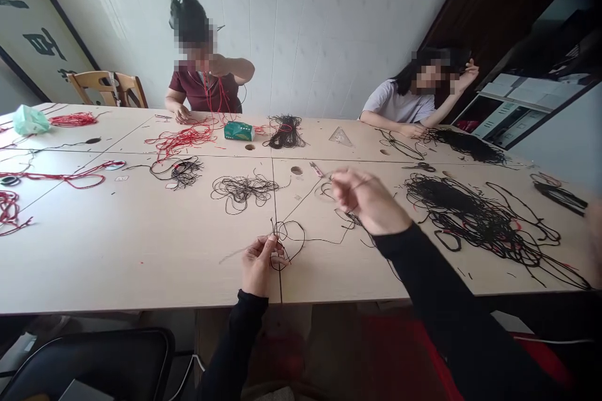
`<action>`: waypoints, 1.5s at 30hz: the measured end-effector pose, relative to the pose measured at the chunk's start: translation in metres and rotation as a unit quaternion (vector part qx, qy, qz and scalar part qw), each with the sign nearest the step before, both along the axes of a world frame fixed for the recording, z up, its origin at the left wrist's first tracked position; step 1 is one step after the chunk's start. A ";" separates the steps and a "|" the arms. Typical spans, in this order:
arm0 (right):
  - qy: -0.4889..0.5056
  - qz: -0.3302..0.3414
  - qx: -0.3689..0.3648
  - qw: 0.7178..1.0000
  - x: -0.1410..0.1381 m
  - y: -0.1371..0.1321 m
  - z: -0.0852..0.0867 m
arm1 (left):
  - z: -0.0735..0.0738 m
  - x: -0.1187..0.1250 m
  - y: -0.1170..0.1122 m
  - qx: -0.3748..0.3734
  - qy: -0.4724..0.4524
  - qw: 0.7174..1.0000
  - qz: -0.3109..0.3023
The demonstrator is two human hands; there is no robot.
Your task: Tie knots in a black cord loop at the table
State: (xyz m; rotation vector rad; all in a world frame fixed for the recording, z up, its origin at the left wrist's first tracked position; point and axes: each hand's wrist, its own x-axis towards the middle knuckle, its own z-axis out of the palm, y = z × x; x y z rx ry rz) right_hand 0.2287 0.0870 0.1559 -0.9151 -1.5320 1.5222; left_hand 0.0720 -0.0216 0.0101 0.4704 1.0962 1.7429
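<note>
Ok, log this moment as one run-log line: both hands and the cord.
left hand: holds loop of thin black cord | right hand: raised, pinching thin strand | nearby: large tangled black cord pile on pale wooden table

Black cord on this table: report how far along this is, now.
Done: nothing clearly looks finished, though a gathered black hank lies apart from the loose strands. In hand: the left hand grips a looped black cord, and the right hand is raised over the table. Left: a large black cord tangle lies on the right, and red cords lie loose further along.
</note>
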 end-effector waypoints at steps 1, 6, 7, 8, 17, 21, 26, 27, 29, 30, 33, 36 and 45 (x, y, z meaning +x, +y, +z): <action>0.028 -0.046 0.003 0.999 0.005 0.015 0.005 | 0.000 0.000 0.000 0.001 0.002 1.000 0.000; -0.255 -0.127 0.035 0.958 0.019 0.064 -0.026 | -0.004 -0.001 0.001 0.013 -0.003 1.000 0.005; -0.294 -0.102 0.023 0.950 0.020 0.064 -0.039 | -0.005 0.000 0.001 0.013 -0.003 1.000 0.006; -0.327 -0.074 0.013 0.942 0.020 0.061 -0.052 | -0.005 0.000 0.000 0.010 -0.003 1.000 0.006; -0.279 0.060 0.194 0.939 -0.014 -0.024 -0.102 | 0.003 -0.007 0.006 -0.001 -0.009 1.000 -0.024; -0.228 -0.016 0.290 0.929 -0.031 -0.036 -0.112 | -0.002 -0.010 0.016 0.010 0.047 0.998 -0.031; -0.213 -0.008 0.304 0.929 -0.033 -0.030 -0.122 | -0.010 -0.009 0.024 0.007 0.105 0.994 -0.028; -0.204 -0.007 0.299 0.932 -0.032 -0.030 -0.122 | -0.010 -0.008 0.024 0.001 0.109 0.994 -0.024; -0.179 -0.013 0.284 0.942 -0.028 -0.030 -0.121 | -0.009 -0.007 0.024 -0.010 0.117 0.993 -0.020; -0.165 -0.012 0.268 0.949 -0.026 -0.032 -0.121 | -0.008 -0.007 0.024 -0.014 0.120 0.992 -0.019; -0.133 0.009 0.194 0.972 -0.027 -0.036 -0.120 | -0.007 -0.007 0.023 -0.015 0.127 0.992 -0.020; -0.117 0.007 0.161 0.980 -0.034 -0.037 -0.126 | -0.008 -0.007 0.024 -0.011 0.122 0.992 -0.022; -0.034 -0.018 0.111 0.993 -0.042 -0.030 -0.146 | -0.007 -0.007 0.025 -0.011 0.093 0.996 -0.009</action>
